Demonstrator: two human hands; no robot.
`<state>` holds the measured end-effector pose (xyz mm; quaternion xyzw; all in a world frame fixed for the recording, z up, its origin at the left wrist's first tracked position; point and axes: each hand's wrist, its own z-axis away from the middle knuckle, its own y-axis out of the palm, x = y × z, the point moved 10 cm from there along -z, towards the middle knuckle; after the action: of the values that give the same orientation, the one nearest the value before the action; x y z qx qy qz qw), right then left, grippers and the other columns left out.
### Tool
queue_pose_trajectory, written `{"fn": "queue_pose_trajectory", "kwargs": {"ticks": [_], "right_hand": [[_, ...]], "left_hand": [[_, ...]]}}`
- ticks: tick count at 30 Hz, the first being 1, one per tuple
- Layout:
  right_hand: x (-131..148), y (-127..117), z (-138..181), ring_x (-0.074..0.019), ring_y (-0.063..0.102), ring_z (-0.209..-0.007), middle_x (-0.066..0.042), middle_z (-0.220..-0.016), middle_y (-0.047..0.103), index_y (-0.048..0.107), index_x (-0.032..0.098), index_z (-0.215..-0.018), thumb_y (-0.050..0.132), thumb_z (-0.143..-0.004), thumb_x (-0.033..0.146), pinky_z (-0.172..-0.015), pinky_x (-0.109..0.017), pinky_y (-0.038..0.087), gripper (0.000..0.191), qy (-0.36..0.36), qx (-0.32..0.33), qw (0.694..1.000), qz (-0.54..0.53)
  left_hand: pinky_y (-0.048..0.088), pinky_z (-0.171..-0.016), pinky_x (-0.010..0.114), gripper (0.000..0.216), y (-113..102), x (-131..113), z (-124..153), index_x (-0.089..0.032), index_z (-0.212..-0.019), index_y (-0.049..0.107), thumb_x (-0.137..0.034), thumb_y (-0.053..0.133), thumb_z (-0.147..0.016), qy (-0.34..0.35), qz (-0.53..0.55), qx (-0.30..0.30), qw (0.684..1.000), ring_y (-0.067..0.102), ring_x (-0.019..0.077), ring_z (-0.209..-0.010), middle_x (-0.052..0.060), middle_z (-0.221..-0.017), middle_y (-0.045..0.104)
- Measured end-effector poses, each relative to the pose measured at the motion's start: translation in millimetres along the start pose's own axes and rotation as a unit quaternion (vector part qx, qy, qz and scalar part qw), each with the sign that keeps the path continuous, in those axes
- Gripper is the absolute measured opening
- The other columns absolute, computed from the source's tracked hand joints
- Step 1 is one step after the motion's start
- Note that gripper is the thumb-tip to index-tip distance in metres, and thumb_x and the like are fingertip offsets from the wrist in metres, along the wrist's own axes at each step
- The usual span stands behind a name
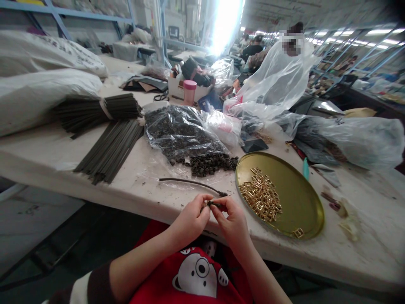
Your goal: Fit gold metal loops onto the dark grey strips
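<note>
At the table's front edge my left hand (193, 217) and my right hand (232, 219) meet with fingertips pinched. Between them is a small dark strip (211, 204), mostly hidden by the fingers; whether a buckle is on it I cannot make out. Just beyond the hands lies a narrow dark strap (191, 181), slightly curved, with a small shiny piece at its right end. To the right a round gold tray (297, 198) carries a heap of small gold buckles (261, 196). Small black loops (205, 164) spill from a clear plastic bag (180, 126) ahead.
On the left lie loose dark strips (109, 152) and a tied bundle (101, 109), beside white sacks (47, 88). Behind stand a pink-lidded jar (189, 93) and a white box (175, 88). A dark phone-like slab (255, 145) and plastic bags (357, 139) lie beyond the tray.
</note>
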<state>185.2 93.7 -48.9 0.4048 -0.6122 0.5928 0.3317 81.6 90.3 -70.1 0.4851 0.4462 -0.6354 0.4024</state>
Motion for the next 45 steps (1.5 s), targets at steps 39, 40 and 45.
{"fn": "queue_pose_trajectory", "kwargs": {"ticks": [39, 40, 45], "right_hand": [[-56, 27, 31, -0.0137, 0.057, -0.072, 0.000, -0.081, 0.061, 0.058, 0.023, -0.101, 0.062, -0.073, 0.038, -0.068, -0.027, 0.047, 0.032, 0.267, -0.009, 0.879, -0.396], [-54, 28, 31, -0.0130, 0.056, -0.067, 0.002, -0.075, 0.059, 0.056, 0.023, -0.098, 0.061, -0.074, 0.038, -0.064, -0.027, 0.046, 0.029, 0.262, 0.006, 0.879, -0.397], [-34, 19, 27, -0.0094, 0.043, -0.056, 0.005, -0.065, 0.045, 0.047, 0.021, -0.079, 0.055, -0.075, 0.029, -0.052, -0.021, 0.037, 0.012, 0.168, 0.079, 0.957, -0.222]], "left_hand": [[0.033, -0.056, 0.024, 0.019, 14, 6, 2, -0.018, -0.075, 0.053, -0.032, 0.042, -0.084, -0.038, -0.158, 0.097, 0.982, 0.052, 0.0152, -0.065, 0.000, -0.070, 0.059], [0.032, -0.055, 0.024, 0.022, 15, 6, 3, -0.018, -0.070, 0.051, -0.030, 0.039, -0.085, -0.037, -0.162, 0.108, 0.980, 0.051, 0.0144, -0.062, -0.001, -0.066, 0.057], [0.031, -0.050, 0.022, 0.020, 21, 7, 10, -0.017, -0.065, 0.050, -0.022, 0.037, -0.079, -0.069, -0.137, 0.173, 0.973, 0.048, 0.0129, -0.058, -0.002, -0.060, 0.053]]}}
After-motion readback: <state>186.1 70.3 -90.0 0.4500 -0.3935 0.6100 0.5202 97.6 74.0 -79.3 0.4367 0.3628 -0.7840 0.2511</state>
